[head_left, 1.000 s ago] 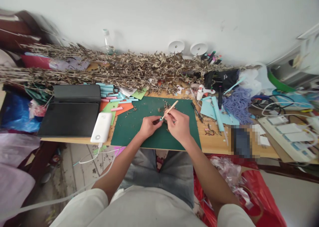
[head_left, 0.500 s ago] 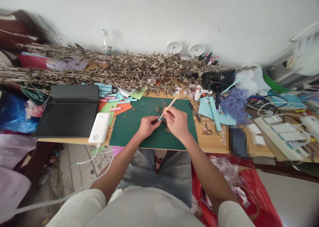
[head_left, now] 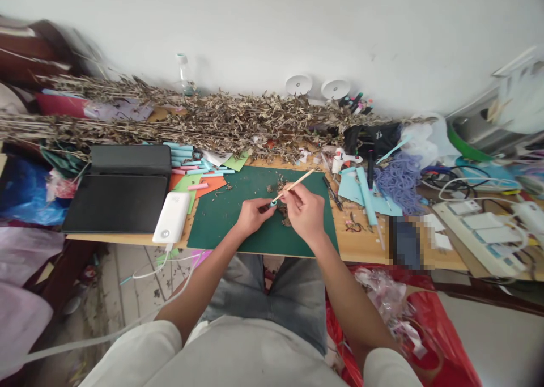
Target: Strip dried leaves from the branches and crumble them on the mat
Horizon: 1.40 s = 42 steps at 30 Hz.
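My left hand [head_left: 252, 216] pinches a small light-blue paper tube [head_left: 273, 204] between thumb and fingers, over the green cutting mat [head_left: 216, 228]. My right hand [head_left: 305, 210] is closed round a thin wooden stick [head_left: 300, 179]. The stick slants up to the right, and its lower tip is at the tube's open end; whether it goes inside I cannot tell. Crumbled dried leaves [head_left: 285, 217] lie on the mat beneath and behind my right hand, partly hidden by it.
Long bundles of dried plant stems [head_left: 238, 118] lie across the back. At left are a black tablet case [head_left: 119, 203], a white power bank [head_left: 171, 218] and rolled paper tubes [head_left: 181, 153]. At right are a black pen [head_left: 332, 192], a glue gun [head_left: 345, 159], purple yarn [head_left: 399, 182] and a power strip [head_left: 480, 239].
The wooden stick has tipped over further to the right, its upper end now lower. My right hand has turned slightly with it. My left hand holds the tube in nearly the same place.
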{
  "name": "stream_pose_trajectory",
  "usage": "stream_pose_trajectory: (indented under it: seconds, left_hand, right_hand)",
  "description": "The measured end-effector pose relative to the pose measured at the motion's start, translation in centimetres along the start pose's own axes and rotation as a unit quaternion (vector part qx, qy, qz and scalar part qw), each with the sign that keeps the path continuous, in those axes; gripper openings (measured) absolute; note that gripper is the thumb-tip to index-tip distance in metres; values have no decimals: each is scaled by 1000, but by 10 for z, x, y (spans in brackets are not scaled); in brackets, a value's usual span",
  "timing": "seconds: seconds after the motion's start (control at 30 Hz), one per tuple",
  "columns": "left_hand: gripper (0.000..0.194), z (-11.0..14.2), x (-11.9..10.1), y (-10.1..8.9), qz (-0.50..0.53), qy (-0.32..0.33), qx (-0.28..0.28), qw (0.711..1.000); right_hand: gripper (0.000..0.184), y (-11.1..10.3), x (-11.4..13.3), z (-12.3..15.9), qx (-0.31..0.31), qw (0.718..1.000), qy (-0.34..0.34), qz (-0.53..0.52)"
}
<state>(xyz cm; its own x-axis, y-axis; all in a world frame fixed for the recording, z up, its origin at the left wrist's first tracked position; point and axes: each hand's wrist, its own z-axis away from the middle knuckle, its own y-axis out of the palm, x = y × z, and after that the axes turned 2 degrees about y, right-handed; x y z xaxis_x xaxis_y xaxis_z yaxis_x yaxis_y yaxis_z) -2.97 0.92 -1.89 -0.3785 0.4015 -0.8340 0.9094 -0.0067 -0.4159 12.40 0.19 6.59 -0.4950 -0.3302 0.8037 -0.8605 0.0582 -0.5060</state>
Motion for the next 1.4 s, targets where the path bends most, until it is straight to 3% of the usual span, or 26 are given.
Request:
stream_pose_trajectory:
  seconds: [0.53, 0.67, 1.07, 1.13, 1.2, 1.27, 1.4]
  left_hand:
    - [19, -1, 1, 0, -2, -7, 2, 1000]
    - [20, 0, 0, 1, -3, -9, 6, 1000]
    - [24, 0, 1, -1, -29, 11, 8, 999]
    - [25, 0, 2, 0, -36, 7, 9, 999]
    - [25, 0, 3, 2, -39, 4, 3, 999]
    - [24, 0, 3, 3, -35, 5, -4, 999]
    - [22, 0, 2, 3, -30, 8, -9, 999]
  right_hand:
    - [17, 5, -6, 2, -2, 994, -77, 84]
    - [16, 4, -5, 0, -17, 997, -32, 69]
    - [16, 5, 1, 0, -4, 999, 10, -39]
    - [18, -6, -3, 0, -31, 995, 24, -91]
    - [21, -23, -12, 0, -108, 985, 52, -122]
    - [23, -41, -27, 0, -166, 978, 96, -84]
    - [23, -55, -69, 7, -75, 969, 200, 125]
